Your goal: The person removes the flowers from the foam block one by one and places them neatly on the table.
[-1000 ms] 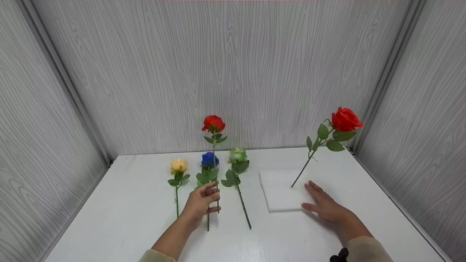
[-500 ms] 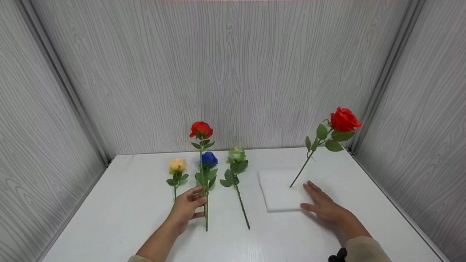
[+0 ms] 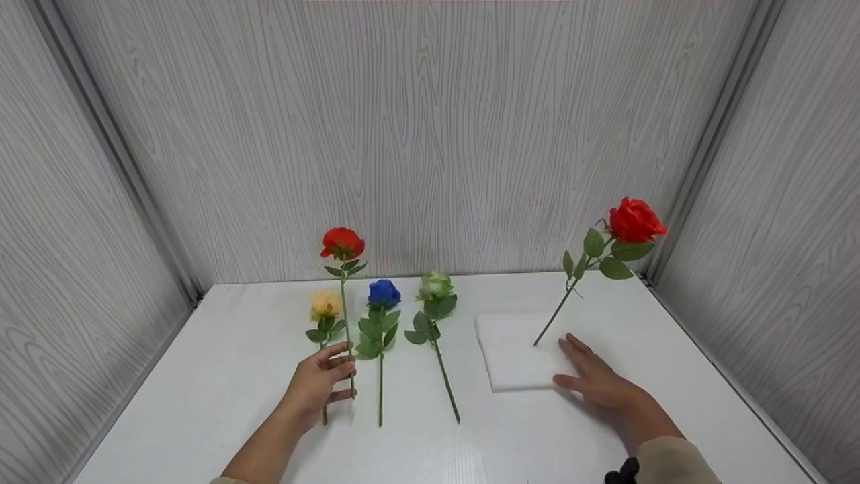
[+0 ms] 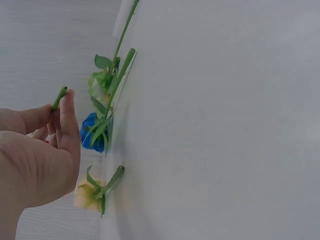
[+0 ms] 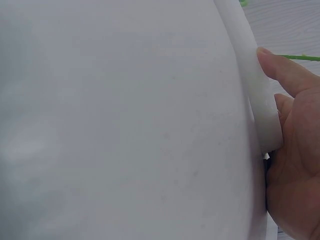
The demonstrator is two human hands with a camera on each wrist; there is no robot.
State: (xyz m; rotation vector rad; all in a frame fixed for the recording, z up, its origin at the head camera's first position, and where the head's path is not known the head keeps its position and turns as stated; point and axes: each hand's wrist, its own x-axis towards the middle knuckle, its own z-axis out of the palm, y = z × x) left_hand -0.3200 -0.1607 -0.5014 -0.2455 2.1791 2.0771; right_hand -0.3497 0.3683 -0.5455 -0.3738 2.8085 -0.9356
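Note:
My left hand [image 3: 316, 383] holds a red rose [image 3: 343, 243] upright by its lower stem, above the yellow rose. In the left wrist view the cut end of the held stem [image 4: 61, 96] pokes out between thumb and fingers. Spread fingers of my right hand [image 3: 598, 380] rest at the right side of a flat white foam block [image 3: 514, 370]. The right wrist view shows the thumb touching the edge of that foam block [image 5: 257, 95]; the other fingers are partly hidden. Another red rose [image 3: 635, 220] stands in the block, leaning right.
On the white table [image 3: 416, 457] lie a yellow rose [image 3: 326, 304], partly covered by my left hand, a blue rose [image 3: 383, 293] and a green rose [image 3: 436, 285], stems toward me. Grey wood-grain panels [image 3: 430, 134] enclose the back and both sides.
My left hand has carried the red rose leftward, from over the blue rose to over the yellow one. The right hand, foam block and standing rose have kept their places.

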